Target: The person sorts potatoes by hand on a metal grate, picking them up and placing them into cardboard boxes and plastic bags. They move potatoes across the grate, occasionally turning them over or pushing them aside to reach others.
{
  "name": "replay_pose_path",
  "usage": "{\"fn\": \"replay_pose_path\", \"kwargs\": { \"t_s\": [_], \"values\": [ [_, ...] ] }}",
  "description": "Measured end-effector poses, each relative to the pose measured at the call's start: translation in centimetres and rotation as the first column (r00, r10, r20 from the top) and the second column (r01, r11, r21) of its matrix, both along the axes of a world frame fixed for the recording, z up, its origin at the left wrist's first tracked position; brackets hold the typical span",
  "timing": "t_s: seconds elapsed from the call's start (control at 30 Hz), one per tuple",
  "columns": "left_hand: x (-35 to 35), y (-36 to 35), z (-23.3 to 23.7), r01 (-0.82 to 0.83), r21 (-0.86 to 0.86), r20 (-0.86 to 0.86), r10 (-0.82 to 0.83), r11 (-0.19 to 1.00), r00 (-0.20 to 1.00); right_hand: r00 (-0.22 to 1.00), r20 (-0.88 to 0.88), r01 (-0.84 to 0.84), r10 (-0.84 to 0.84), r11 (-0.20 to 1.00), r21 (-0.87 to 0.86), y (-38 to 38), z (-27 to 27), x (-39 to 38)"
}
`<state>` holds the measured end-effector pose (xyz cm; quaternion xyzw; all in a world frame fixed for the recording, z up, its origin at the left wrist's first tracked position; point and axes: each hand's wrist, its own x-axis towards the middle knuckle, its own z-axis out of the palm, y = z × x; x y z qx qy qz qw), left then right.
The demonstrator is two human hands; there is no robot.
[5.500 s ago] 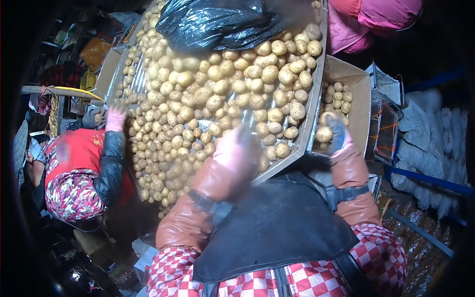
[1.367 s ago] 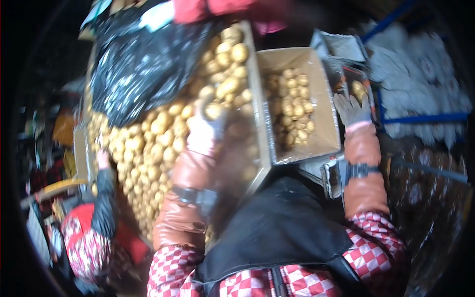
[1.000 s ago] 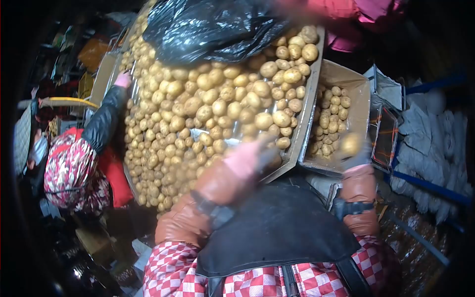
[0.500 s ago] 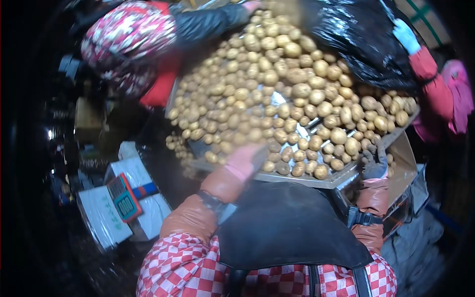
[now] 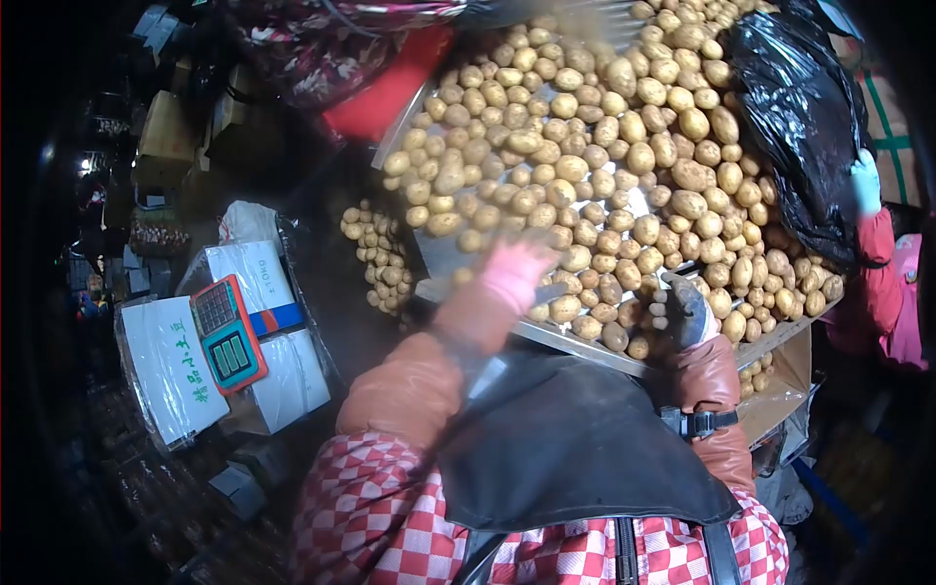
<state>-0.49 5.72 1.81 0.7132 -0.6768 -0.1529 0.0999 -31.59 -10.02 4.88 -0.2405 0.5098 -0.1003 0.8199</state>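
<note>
A broad heap of potatoes (image 5: 690, 175) lies on a metal-edged sorting table (image 5: 585, 348). My left hand (image 5: 522, 265), with a pink cuff, reaches over the potatoes near the front edge; its fingers are smeared by motion. At the table's front right, my right hand (image 5: 690, 310) wears a dark glove and rests among the potatoes. Its thumb and fingers stand apart, and I make out nothing held between them. Part of the metal surface shows through gaps between the potatoes.
At the left, a red-and-teal digital scale (image 5: 226, 336) lies on white boxes (image 5: 171, 366). Loose potatoes (image 5: 378, 258) sit below the table's left side. A co-worker's gloved hand (image 5: 865, 182) touches a black plastic bag (image 5: 795, 107). An open carton (image 5: 780, 385) stands under the right edge.
The view has shifted, with the scale appearing larger. My right hand has moved left along the front edge into the potatoes. My left hand is still blurred over the potatoes.
</note>
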Motion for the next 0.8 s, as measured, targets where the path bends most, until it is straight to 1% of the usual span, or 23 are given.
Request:
{"fn": "replay_pose_path", "kwargs": {
  "t_s": [0.03,0.1,0.13,0.17,0.2,0.23,0.27,0.3,0.33,0.37,0.43,0.47,0.5,0.57,0.6,0.67,0.7,0.73,0.77,0.8],
  "values": [
    [1.0,0.4,-0.2,-0.054,0.015,0.003,0.054,0.998,0.999,1.000,0.020,-0.008,0.008,1.000,0.012,-0.2,0.0,-0.2],
    [4.5,3.7,0.4,-0.246,0.084,0.004,0.247,0.966,0.969,0.997,-0.062,0.050,-0.051,0.999,-0.022,0.3,1.8,1.3],
    [6.3,5.1,0.5,-0.307,0.087,-0.072,0.314,0.948,0.947,0.981,-0.158,0.104,-0.115,0.992,-0.075,1.1,4.8,3.5],
    [8.1,6.2,0.5,-0.365,0.089,-0.143,0.375,0.927,0.916,0.975,-0.203,0.063,-0.087,0.990,-0.124,0.8,3.5,2.8],
    [9.1,7.2,0.3,-0.446,0.102,0.035,0.444,0.889,0.895,0.966,-0.251,0.019,-0.062,0.985,-0.170,0.5,2.2,2.2],
    [9.5,8.1,0.3,-0.524,0.103,0.211,0.496,0.846,0.842,0.953,-0.302,-0.027,-0.039,0.977,-0.212,0.1,1.0,1.6],
    [9.8,7.9,1.4,-0.572,-0.019,0.159,0.567,0.820,0.808,0.948,-0.316,-0.137,0.046,0.952,-0.274,-0.4,-2.1,0.0],
    [9.9,6.7,2.2,-0.557,-0.025,0.106,0.556,0.830,0.824,0.932,-0.338,-0.245,0.128,0.911,-0.331,-0.5,-3.4,-0.7],
    [9.6,4.7,2.8,-0.545,-0.030,0.054,0.546,0.838,0.836,0.912,-0.353,-0.335,0.208,0.875,-0.350,-0.1,-3.1,0.4],
    [9.3,2.6,2.9,-0.535,-0.039,0.000,0.535,0.844,0.845,0.879,-0.353,-0.439,0.321,0.834,-0.334,0.7,-0.6,3.5],
    [9.3,-2.5,1.6,-0.311,0.008,-0.045,0.311,0.950,0.949,0.772,-0.339,-0.632,0.538,0.711,-0.308,1.1,4.9,9.9],
    [8.5,-5.2,1.6,-0.343,-0.089,-0.006,0.344,0.935,0.939,0.727,-0.320,-0.686,0.608,0.658,-0.310,1.2,6.0,11.6],
    [7.6,-7.2,1.7,-0.366,-0.185,0.030,0.378,0.912,0.925,0.684,-0.309,-0.729,0.661,0.607,-0.317,1.3,6.3,12.6],
    [5.9,-8.7,5.2,-0.489,0.049,-0.030,0.491,0.871,0.871,0.650,-0.260,-0.749,0.714,0.545,-0.377,1.7,1.4,11.6],
    [5.3,-8.1,4.2,-0.410,0.012,0.117,0.406,0.912,0.906,0.644,-0.263,-0.757,0.719,0.546,-0.359,1.5,2.2,11.5],
    [6.4,-4.9,1.1,-0.222,0.024,0.102,0.219,0.975,0.970,0.639,-0.259,-0.764,0.725,0.556,-0.328,1.0,3.8,11.6],
    [7.2,-2.8,-0.3,-0.123,0.041,0.095,0.119,0.992,0.988,0.687,-0.164,-0.694,0.707,0.574,-0.433,0.4,1.2,10.1],
    [8.0,-1.2,-1.3,-0.229,0.130,0.046,0.225,0.965,0.973,0.606,-0.316,-0.710,0.730,0.318,-0.629,0.3,2.6,10.4],
    [8.0,-0.1,-1.1,-0.330,0.139,0.057,0.325,0.934,0.944,0.575,-0.425,-0.675,0.699,0.112,-0.729,-0.3,4.5,10.7],
    [8.1,1.0,-0.9,-0.428,0.146,0.067,0.422,0.892,0.904,0.574,-0.484,-0.645,0.661,0.000,-0.764,-0.7,5.6,10.6]
  ]
}}
